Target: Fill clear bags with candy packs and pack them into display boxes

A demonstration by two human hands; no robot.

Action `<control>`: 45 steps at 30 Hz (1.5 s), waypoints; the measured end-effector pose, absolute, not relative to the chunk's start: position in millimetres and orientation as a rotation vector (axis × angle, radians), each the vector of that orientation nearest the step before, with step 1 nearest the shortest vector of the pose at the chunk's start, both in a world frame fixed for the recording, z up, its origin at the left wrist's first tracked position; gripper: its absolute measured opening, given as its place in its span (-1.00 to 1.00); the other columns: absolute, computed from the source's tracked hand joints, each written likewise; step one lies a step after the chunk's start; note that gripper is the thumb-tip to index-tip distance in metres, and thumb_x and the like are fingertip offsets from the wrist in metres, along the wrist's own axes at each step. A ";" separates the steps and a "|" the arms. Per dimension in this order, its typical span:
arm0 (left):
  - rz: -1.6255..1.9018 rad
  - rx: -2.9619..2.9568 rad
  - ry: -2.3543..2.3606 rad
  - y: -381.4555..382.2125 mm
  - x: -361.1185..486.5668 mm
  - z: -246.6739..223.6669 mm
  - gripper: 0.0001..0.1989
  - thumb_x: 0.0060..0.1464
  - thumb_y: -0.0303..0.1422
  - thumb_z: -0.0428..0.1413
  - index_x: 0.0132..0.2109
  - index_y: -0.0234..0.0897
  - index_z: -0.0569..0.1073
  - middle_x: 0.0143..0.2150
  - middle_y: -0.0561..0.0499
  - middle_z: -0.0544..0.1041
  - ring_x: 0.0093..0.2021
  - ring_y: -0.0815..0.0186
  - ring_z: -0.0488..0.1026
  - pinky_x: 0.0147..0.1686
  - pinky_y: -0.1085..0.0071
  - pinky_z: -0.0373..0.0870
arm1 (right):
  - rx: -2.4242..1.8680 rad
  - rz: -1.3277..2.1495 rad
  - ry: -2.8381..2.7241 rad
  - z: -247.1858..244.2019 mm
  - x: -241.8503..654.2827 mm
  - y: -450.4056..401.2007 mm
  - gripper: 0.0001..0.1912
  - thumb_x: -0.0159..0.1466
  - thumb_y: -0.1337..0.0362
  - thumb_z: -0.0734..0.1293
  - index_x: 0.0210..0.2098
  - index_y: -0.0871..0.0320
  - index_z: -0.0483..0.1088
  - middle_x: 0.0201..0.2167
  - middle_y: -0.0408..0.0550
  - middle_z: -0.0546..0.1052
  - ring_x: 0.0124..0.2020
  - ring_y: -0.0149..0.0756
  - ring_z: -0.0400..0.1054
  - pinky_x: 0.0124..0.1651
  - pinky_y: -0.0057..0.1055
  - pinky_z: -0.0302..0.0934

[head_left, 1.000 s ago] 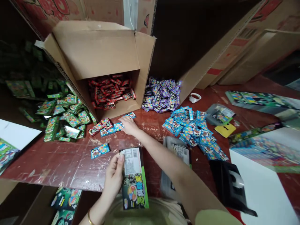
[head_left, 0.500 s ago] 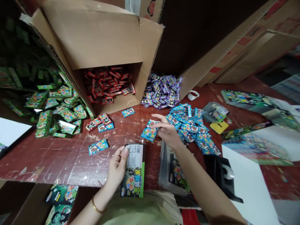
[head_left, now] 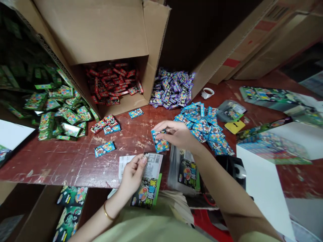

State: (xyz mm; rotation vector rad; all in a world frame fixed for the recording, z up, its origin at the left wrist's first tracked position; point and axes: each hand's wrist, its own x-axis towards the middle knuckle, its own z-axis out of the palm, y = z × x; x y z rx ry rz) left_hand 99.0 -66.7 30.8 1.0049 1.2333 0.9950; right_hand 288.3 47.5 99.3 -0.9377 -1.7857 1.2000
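Note:
My left hand pinches the upper part of a clear plastic bag between thumb and fingers. The bag has a black and green print with coloured characters, and a barcode panel near its top. Behind the hand, a pale printed sheet or second bag layer sticks out to the left. My right hand is closed on a blue candy packet over the table, its fingers covering the packet's upper end. Just right of that hand lies a heap of blue candy packets.
Open cartons hold green packets, red packets and purple packets. Loose blue and red packets lie mid-table. A stack of bags is under my right forearm. A small white cup, a yellow tag and a black tape dispenser are at right.
The blue packet in my right hand has turned, and the raised finger has come down towards it. The bag in my left hand has tilted, and a pale layer now shows to its left.

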 end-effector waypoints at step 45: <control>0.984 1.266 1.394 -43.2 68.1 10.1 -0.81 0.10 -0.22 0.18 -0.20 -0.20 0.40 -0.34 0.07 0.46 -0.33 0.31 0.43 -0.35 0.45 0.34 | -1.077 2.097 -1.377 27.5 276.2 27.2 -0.64 -0.08 0.20 0.58 -0.42 0.23 0.41 -0.48 -0.16 0.56 -0.45 -0.43 0.48 -0.29 -0.48 0.34</control>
